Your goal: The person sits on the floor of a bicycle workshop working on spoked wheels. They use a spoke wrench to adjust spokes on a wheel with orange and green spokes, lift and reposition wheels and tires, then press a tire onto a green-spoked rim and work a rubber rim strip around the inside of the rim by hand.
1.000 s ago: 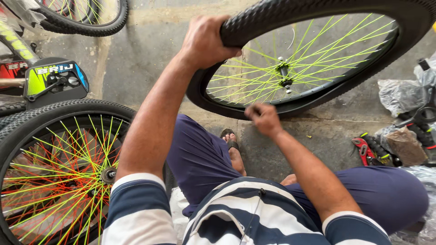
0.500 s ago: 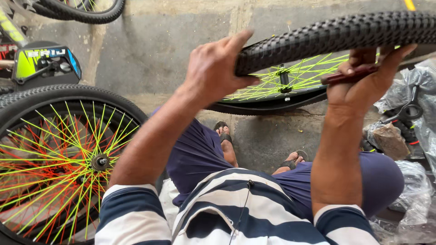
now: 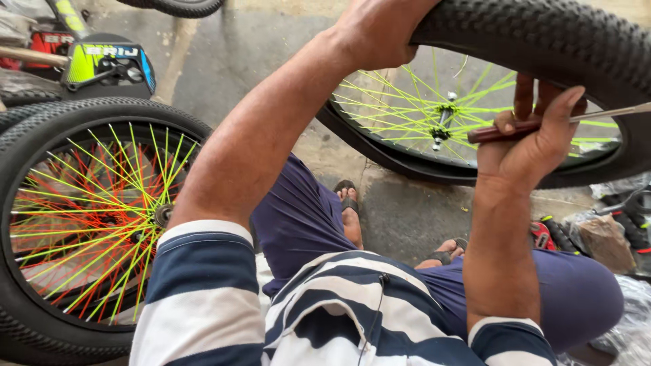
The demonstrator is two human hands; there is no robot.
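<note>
Head view: left hand (image 3: pixel 380 30) fingers wrap the raised wheel's tire (image 3: pixel 542 41) at its top edge; right hand (image 3: pixel 525 146), just below the tread, fingers clamped on a screwdriver (image 3: pixel 542 125) whose shaft runs rightward along the tire.

Second bike wheel (image 3: pixel 81 217) stands at left, black knobby tyre, spokes in green, yellow and orange-red. Behind it, upper left, a green and blue number plate (image 3: pixel 108 61) fixed to a bike frame, with a red part (image 3: pixel 41 44) just beside. Another tyre (image 3: pixel 178 7) cut off by the top edge. Grey concrete floor (image 3: pixel 244 54), stained. At right: brown paper bag (image 3: pixel 603 240), crumpled clear plastic (image 3: pixel 627 332), red-black item (image 3: pixel 542 236), unclear what.
</note>
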